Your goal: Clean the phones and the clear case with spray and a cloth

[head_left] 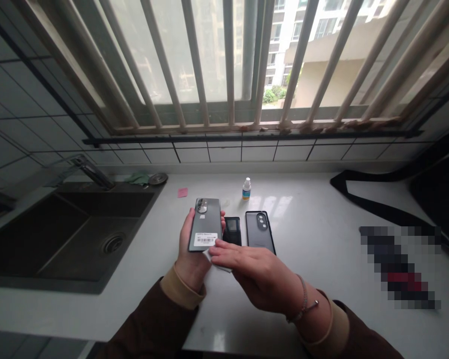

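Note:
A grey smartphone (205, 222) lies back side up in my left hand (189, 249), whose fingers wrap round both its long edges. Its camera block is at the far end, and a white barcode label sits near the close end. My right hand (252, 269) is closed on a white wipe (220, 267), just at the phone's lower right corner; whether the wipe touches the phone I cannot tell. Beyond my right hand, a dark phone case (260, 230) lies on the counter. Between case and phone is a small black device (232, 230), partly covered by my right hand.
A small white bottle (246, 189) stands upright behind the case. A pink slip (182, 192) lies on the white counter (303, 209). At left is a sink (78, 214) with a faucet (93, 172). A black strap (374, 199) and a blurred-out object (400, 267) lie at right.

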Action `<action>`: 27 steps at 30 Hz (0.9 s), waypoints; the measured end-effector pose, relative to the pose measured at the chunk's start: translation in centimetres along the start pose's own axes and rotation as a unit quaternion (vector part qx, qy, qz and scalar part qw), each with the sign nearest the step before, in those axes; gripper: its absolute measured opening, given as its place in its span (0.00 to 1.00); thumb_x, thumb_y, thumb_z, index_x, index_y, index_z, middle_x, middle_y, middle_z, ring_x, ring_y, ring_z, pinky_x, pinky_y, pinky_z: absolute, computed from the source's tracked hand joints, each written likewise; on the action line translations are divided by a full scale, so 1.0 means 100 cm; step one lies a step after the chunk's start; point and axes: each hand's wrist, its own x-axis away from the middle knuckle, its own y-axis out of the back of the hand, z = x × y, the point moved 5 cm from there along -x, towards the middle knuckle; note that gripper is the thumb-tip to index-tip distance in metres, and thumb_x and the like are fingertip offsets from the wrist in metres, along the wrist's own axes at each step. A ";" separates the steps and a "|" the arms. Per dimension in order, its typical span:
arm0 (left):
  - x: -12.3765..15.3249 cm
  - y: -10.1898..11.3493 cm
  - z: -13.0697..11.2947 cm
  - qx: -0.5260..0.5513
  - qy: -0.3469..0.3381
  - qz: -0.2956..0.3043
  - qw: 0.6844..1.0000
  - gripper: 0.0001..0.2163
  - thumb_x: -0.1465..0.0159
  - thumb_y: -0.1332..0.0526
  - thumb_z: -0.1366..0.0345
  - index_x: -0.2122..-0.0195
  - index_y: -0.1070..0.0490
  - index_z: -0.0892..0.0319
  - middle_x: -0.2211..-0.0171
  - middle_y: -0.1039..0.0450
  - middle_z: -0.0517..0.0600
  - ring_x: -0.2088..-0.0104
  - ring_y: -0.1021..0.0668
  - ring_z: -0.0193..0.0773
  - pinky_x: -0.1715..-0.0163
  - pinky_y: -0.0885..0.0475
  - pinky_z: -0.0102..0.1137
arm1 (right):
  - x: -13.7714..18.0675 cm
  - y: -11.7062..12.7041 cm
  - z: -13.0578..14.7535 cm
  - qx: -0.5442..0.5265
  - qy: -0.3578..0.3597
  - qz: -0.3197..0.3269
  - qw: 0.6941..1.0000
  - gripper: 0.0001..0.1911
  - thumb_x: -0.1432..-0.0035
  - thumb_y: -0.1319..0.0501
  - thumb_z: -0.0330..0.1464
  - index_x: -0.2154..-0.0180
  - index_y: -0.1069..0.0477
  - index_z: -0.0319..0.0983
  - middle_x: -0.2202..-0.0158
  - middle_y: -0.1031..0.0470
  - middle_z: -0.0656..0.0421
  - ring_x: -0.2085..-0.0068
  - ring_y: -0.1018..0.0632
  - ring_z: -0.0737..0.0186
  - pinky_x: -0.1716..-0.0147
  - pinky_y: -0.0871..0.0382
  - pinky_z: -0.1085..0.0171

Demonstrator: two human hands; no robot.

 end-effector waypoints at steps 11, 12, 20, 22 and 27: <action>0.009 -0.003 0.000 -0.056 -0.063 0.001 0.996 0.21 0.29 0.37 0.47 0.50 0.25 0.62 0.65 0.20 0.54 0.70 0.17 0.38 0.69 0.18 0.30 | 0.013 0.006 -0.010 -0.241 -0.196 -0.053 0.949 0.19 0.22 0.46 0.42 0.43 0.22 0.44 0.53 0.13 0.53 0.56 0.12 0.56 0.55 0.16 0.58; 0.009 -0.003 0.001 -0.072 -0.065 0.004 0.995 0.21 0.31 0.34 0.47 0.51 0.26 0.61 0.65 0.21 0.52 0.71 0.18 0.36 0.71 0.20 0.28 | 0.016 0.010 -0.017 -0.259 -0.222 -0.095 0.935 0.20 0.23 0.45 0.46 0.44 0.21 0.43 0.54 0.13 0.52 0.57 0.13 0.54 0.56 0.16 0.57; 0.014 -0.011 0.011 -0.280 -0.146 0.059 0.947 0.33 0.43 0.21 0.58 0.42 0.36 0.51 0.62 0.20 0.46 0.68 0.18 0.35 0.65 0.23 0.28 | 0.016 0.015 -0.056 -0.328 -0.371 -0.161 0.854 0.17 0.30 0.36 0.46 0.49 0.18 0.42 0.55 0.16 0.53 0.57 0.16 0.57 0.56 0.19 0.58; 0.013 -0.009 0.018 -0.303 -0.116 0.065 0.944 0.35 0.43 0.20 0.58 0.40 0.37 0.52 0.59 0.20 0.49 0.64 0.17 0.39 0.62 0.22 0.32 | 0.015 0.012 -0.055 -0.352 -0.384 -0.147 0.841 0.17 0.32 0.35 0.46 0.50 0.18 0.43 0.53 0.17 0.54 0.55 0.17 0.57 0.56 0.19 0.58; 0.009 -0.004 0.027 -0.294 -0.076 0.069 0.950 0.27 0.36 0.26 0.55 0.41 0.34 0.55 0.59 0.22 0.50 0.62 0.18 0.38 0.63 0.23 0.30 | 0.018 0.013 -0.057 -0.291 -0.413 -0.127 0.853 0.17 0.32 0.38 0.44 0.50 0.18 0.42 0.57 0.18 0.55 0.58 0.20 0.59 0.58 0.22 0.60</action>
